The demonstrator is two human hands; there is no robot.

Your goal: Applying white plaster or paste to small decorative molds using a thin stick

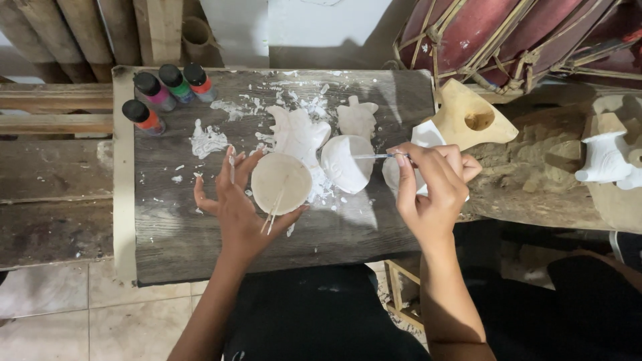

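Two hands work over the board: my left hand spreads its fingers around the round bowl near the middle, steadying it. My right hand pinches a thin brush, tip on the white shell-shaped piece beside it. Four paint bottles stand at the far left corner, out of the way.

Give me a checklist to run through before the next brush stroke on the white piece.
1. Brush held in right hand: ok, pinched at the fingertips.
2. Brush tip on the white-coated round piece: ok, it touches its right side.
3. Left hand steadying the unpainted disc: ok, fingers cup its edge.
4. Thin sticks out of the way: not ok, they lie across the disc.
5. Paint bottles capped: ok, all four upright with caps on.
6. Paint load on the brush: cannot tell.
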